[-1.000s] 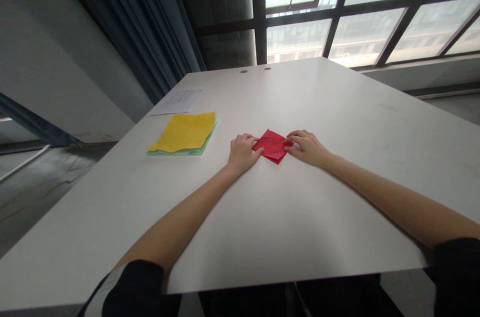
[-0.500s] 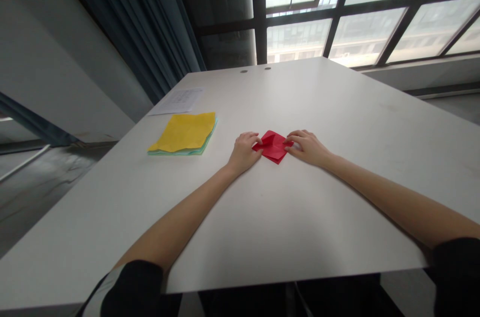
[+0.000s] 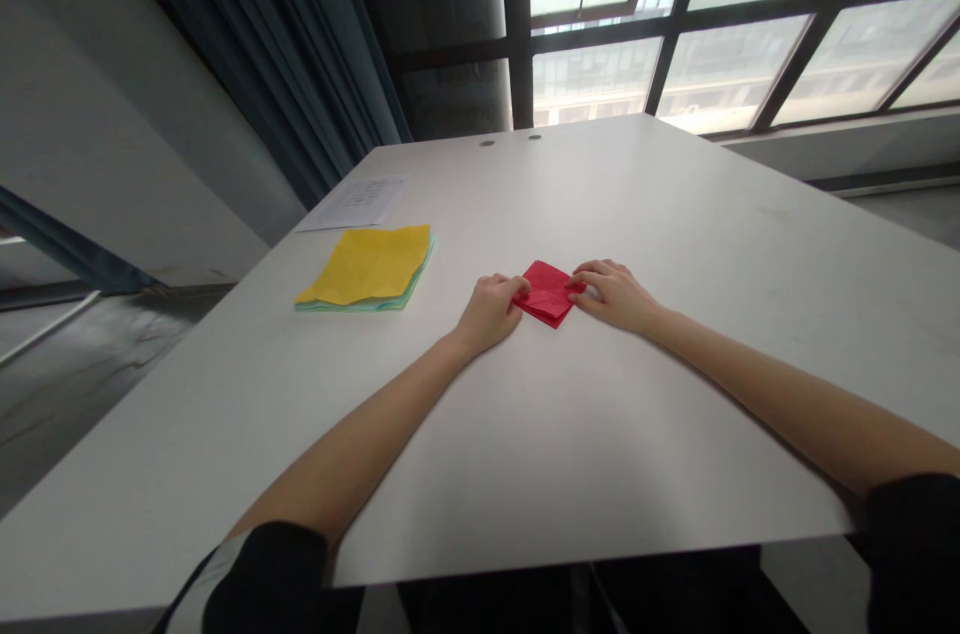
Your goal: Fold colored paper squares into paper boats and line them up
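A small folded piece of red paper [image 3: 548, 296] lies on the white table, its layers showing along the near edge. My left hand [image 3: 491, 311] pinches its left corner, thumb and fingers curled together over the edge. On the opposite side, my right hand [image 3: 611, 294] grips the right corner between thumb and fingertips. The fingertips of both hands partly cover the corners of the paper.
To the left lies a stack of paper [image 3: 367, 266], yellow on top with light green sheets beneath. A printed white sheet [image 3: 356, 203] rests behind it at the left edge of the white table [image 3: 555, 454]. Windows and a blue curtain stand beyond.
The fingers of my left hand have curled in and shifted slightly over the red paper's left corner. The raised flap of the paper now lies flatter. My right hand has hardly moved.
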Demonstrator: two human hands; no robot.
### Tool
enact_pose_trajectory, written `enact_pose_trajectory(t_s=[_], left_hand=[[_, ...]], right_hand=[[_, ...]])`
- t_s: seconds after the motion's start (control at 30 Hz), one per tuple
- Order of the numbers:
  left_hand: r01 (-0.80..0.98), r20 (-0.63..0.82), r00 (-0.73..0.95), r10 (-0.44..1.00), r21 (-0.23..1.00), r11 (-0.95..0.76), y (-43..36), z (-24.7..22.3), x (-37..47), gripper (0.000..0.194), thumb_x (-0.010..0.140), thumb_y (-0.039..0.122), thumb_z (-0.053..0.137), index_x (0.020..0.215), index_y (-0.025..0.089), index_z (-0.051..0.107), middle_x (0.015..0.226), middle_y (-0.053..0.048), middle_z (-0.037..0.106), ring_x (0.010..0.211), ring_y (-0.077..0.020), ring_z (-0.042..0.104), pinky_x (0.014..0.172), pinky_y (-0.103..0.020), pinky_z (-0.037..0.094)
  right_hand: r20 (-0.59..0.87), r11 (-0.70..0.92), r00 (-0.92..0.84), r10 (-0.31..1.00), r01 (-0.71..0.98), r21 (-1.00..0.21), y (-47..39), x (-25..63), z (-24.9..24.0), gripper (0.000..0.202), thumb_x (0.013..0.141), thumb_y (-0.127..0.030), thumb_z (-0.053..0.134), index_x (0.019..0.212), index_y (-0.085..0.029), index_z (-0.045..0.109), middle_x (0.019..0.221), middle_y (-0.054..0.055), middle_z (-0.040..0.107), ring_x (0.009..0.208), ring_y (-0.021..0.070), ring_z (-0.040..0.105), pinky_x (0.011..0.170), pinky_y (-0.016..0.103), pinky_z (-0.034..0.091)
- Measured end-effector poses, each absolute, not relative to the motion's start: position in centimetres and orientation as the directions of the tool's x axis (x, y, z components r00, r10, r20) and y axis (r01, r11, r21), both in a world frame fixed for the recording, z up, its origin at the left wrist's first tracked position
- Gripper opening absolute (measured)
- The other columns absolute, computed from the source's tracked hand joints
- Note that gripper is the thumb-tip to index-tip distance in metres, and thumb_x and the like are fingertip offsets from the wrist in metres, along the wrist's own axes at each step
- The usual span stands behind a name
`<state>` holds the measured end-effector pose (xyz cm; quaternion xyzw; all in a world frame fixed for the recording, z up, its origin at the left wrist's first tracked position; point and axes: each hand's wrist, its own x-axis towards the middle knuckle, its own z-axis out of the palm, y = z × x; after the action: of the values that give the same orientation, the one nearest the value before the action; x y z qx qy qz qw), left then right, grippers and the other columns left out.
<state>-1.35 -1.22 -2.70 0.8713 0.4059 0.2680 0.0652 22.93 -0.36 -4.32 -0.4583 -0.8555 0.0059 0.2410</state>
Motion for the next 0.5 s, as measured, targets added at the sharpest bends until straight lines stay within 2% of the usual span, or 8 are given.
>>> enact_pose_trajectory(t_s=[0.13,0.23,0.33,0.5], left_hand=[[0.647,0.384,0.606,0.696,0.270,-0.713,-1.0,-3.0,-1.6,0.025,0.073,0.006,0.046,0.084,0.019,0.065,0.089,-0.003,0.069,0.088,-0.0195,0.057,0.083,-0.035,0.039],[0.638,0.388,0.623,0.680,0.251,-0.728,-0.9,-3.1,-1.6,0.024,0.075,0.008,0.047,0.084,0.019,0.066,0.093,-0.002,0.070,0.088,-0.0189,0.058,0.083,-0.035,0.040],[0.638,0.389,0.631,0.672,0.232,-0.734,-1.0,-3.0,-1.5,0.024,0.075,0.008,0.048,0.085,0.020,0.066,0.093,-0.002,0.069,0.089,-0.0192,0.058,0.083,-0.036,0.041],[0.610,0.400,0.636,0.660,0.264,-0.747,-1.1,-3.0,-1.3,0.024,0.071,0.004,0.048,0.083,0.018,0.064,0.099,-0.005,0.067,0.095,-0.0191,0.056,0.087,-0.036,0.043]], right_hand=[[0.441,0.604,-0.487,0.754,0.778,-0.173,-0.6,22.7,-4.2,0.025,0.084,-0.038,0.049,0.095,-0.022,0.065,0.106,0.009,0.062,0.098,0.0255,0.052,0.086,0.043,0.038],[0.477,0.672,-0.544,0.691,0.726,-0.145,-1.1,22.2,-3.9,0.021,0.085,-0.027,0.048,0.096,-0.022,0.065,0.102,0.008,0.063,0.097,0.0243,0.052,0.085,0.042,0.039],[0.471,0.755,-0.623,0.624,0.637,-0.157,-1.6,21.6,-3.7,0.025,0.084,-0.017,0.045,0.100,-0.022,0.064,0.101,0.008,0.063,0.094,0.0222,0.054,0.083,0.038,0.041],[0.410,0.813,-0.705,0.579,0.539,-0.220,-1.7,21.2,-3.7,0.027,0.086,-0.015,0.043,0.103,-0.021,0.063,0.102,0.008,0.063,0.091,0.0199,0.057,0.082,0.036,0.043]])
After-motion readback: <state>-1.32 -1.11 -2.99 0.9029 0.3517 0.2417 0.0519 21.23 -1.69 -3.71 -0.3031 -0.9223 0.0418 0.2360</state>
